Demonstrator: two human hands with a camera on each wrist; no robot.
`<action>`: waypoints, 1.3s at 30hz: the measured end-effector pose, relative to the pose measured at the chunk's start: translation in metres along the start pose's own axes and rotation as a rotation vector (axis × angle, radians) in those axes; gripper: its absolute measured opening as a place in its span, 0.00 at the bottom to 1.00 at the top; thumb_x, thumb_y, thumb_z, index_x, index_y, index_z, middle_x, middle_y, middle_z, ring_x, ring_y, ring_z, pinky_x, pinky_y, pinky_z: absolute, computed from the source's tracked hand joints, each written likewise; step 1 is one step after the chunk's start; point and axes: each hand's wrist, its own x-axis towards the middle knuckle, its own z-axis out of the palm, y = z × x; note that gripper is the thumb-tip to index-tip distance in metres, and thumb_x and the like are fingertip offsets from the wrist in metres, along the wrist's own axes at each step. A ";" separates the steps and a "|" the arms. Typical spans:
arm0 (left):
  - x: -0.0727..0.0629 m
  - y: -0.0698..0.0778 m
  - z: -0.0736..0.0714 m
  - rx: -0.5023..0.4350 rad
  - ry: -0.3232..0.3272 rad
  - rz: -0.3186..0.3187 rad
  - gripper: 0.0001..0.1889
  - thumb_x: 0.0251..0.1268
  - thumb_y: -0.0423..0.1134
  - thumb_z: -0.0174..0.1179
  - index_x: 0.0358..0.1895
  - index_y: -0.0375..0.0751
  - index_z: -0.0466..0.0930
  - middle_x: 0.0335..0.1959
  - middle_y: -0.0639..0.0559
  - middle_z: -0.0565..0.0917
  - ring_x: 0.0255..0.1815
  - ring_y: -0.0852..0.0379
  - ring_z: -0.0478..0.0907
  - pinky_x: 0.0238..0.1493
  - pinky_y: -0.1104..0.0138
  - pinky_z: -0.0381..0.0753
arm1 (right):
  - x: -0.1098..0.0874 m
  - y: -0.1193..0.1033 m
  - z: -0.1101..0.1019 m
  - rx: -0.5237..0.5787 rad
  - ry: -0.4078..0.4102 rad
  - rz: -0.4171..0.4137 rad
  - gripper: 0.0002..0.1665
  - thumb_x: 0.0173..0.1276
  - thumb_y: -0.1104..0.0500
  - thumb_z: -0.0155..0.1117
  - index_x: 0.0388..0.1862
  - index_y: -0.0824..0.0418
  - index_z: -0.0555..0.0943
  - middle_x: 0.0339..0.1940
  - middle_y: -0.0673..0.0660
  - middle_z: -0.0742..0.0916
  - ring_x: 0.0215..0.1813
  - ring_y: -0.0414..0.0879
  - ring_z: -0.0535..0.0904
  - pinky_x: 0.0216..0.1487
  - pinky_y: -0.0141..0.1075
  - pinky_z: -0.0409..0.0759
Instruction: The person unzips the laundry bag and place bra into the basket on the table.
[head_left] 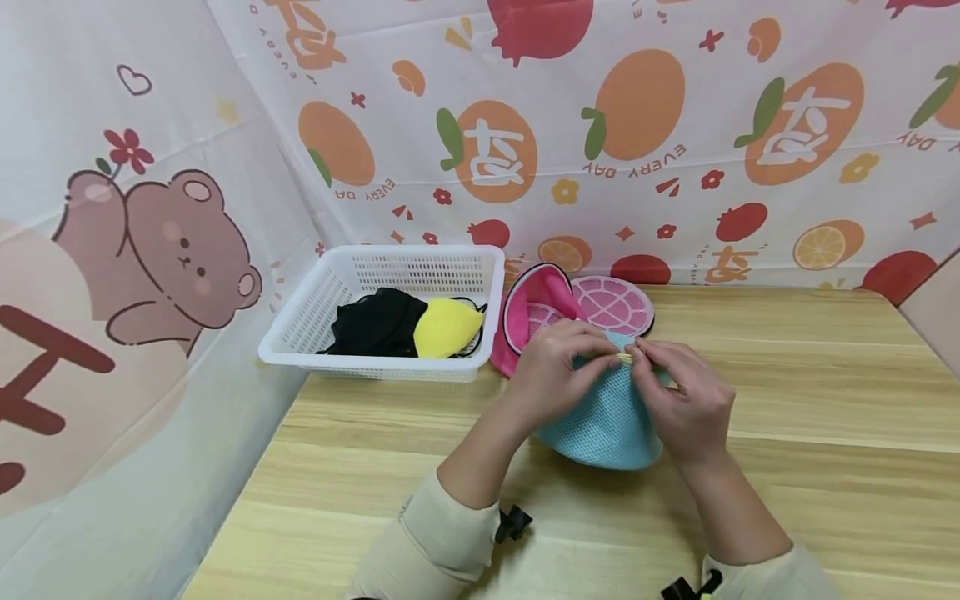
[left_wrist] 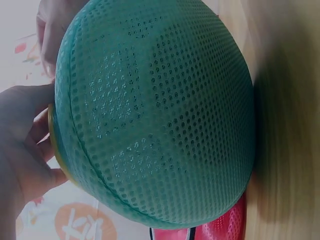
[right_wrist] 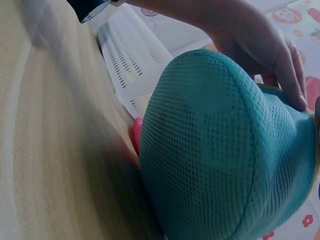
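A teal mesh laundry bag (head_left: 600, 429), rounded and bulging, stands on the wooden table between both hands. Yellow trim (head_left: 624, 357) runs along its upper edge. My left hand (head_left: 553, 368) pinches that edge from the left, thumb and fingertips at the trim. From the right, my right hand (head_left: 688, 398) pinches the same trim, its fingertips close to the left ones. The mesh wall (left_wrist: 165, 110) fills much of the left wrist view, where the left fingers lie along the yellow rim. In the right wrist view the left hand (right_wrist: 260, 50) reaches over the bag's top.
Just behind the bag lies a pink mesh laundry bag (head_left: 555, 292) with its round mesh lid (head_left: 615, 307) folded open. To the left stands a white plastic basket (head_left: 375, 363) containing a black garment (head_left: 378, 323) and a yellow cup-shaped piece (head_left: 448, 328). A printed cloth hangs behind the table.
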 end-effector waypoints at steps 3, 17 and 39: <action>0.001 -0.006 -0.005 -0.015 0.020 -0.021 0.09 0.61 0.37 0.73 0.44 0.40 0.91 0.38 0.54 0.88 0.43 0.61 0.80 0.49 0.75 0.78 | 0.003 0.001 -0.003 -0.032 -0.013 0.028 0.13 0.56 0.71 0.75 0.42 0.72 0.89 0.37 0.64 0.91 0.38 0.59 0.89 0.52 0.23 0.78; 0.003 -0.027 -0.018 -0.062 0.060 -0.144 0.10 0.62 0.37 0.72 0.45 0.38 0.91 0.40 0.51 0.89 0.46 0.58 0.81 0.44 0.67 0.84 | 0.006 0.007 -0.008 -0.080 0.009 0.105 0.15 0.53 0.75 0.77 0.42 0.71 0.89 0.38 0.64 0.91 0.40 0.59 0.89 0.51 0.23 0.78; 0.002 -0.007 -0.013 -0.026 -0.021 -0.028 0.08 0.59 0.36 0.74 0.41 0.40 0.91 0.37 0.54 0.88 0.41 0.62 0.80 0.49 0.75 0.79 | 0.001 0.001 0.003 0.000 -0.021 -0.015 0.13 0.63 0.62 0.71 0.40 0.72 0.89 0.36 0.64 0.91 0.36 0.60 0.88 0.52 0.23 0.78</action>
